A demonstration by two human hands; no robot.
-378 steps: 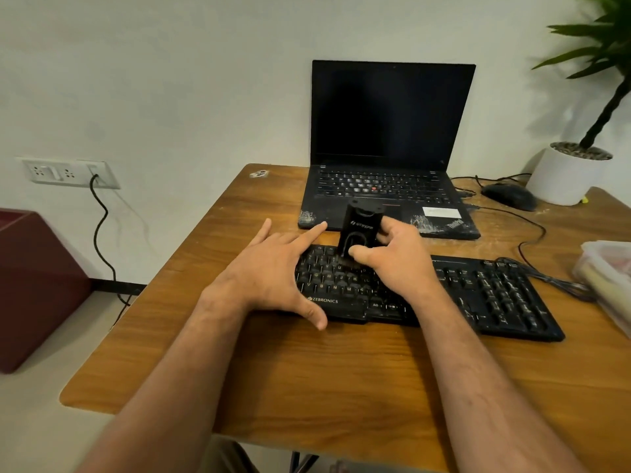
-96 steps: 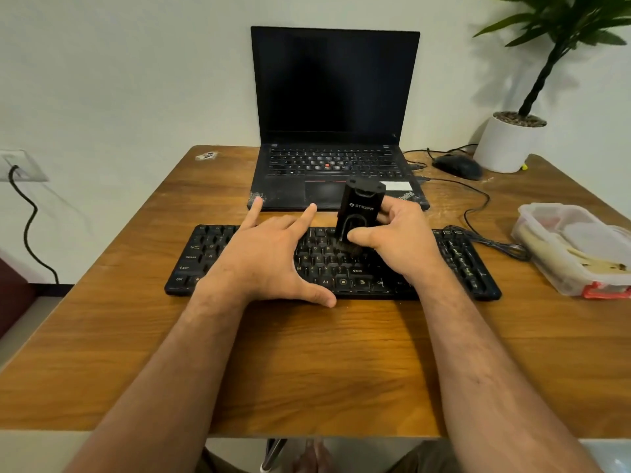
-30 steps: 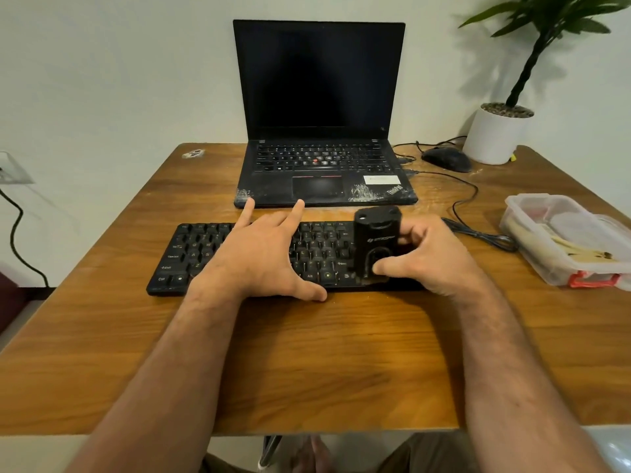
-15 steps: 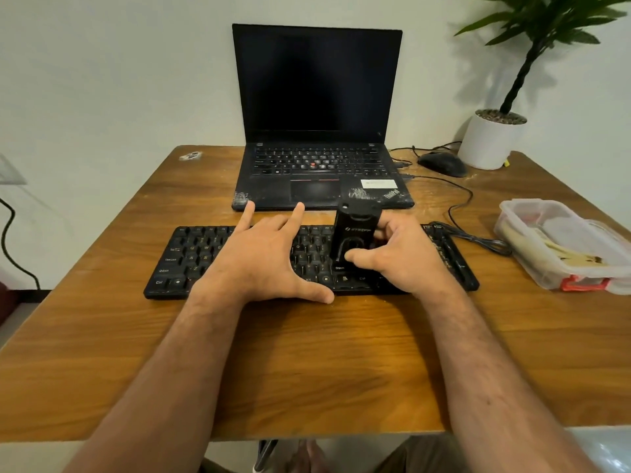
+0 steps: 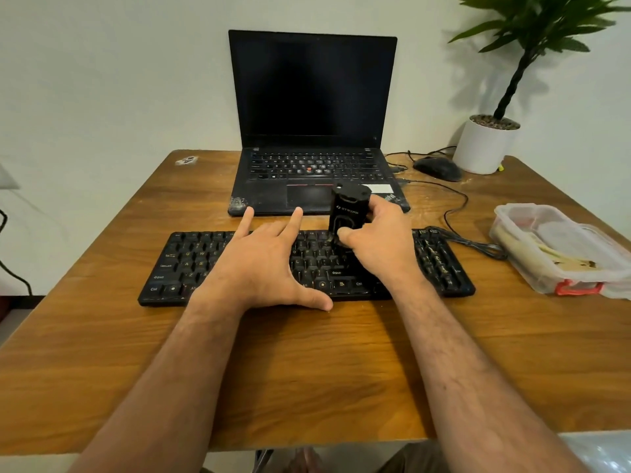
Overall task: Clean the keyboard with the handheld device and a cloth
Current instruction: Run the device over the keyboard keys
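Right hand wraps the handheld device, thumb across its near face, fingers curled behind it. Device is a black, boxy, matte plastic block with pale lettering, held upright, its lower end down on the keys just under the grip. No cloth seen anywhere on the desk.

Left hand lies flat on the keyboard, fingers straight and spread, thumb at the near edge; it grips nothing and seems to pin the board down.

Key relation: the keyboard's long axis runs side to side, square across the upright device. Nozzle sits right of centre on the board. From the grip, the unswept-looking left half lies beyond the left hand, and a shorter stretch with the number pad lies to the grip's outer side. Right hand is the nearer one to that outer stretch; a sweep along the long axis either way looks like the next call, and going left means the flat hand has to shift first.

Keyboard: black plastic, low-profile keys, faint pale legends, dust hard to judge. Desk is glossy wood grain. Beyond the grip, a black laptop, lid open, screen dark. Keyboard's cable trails off its right end.
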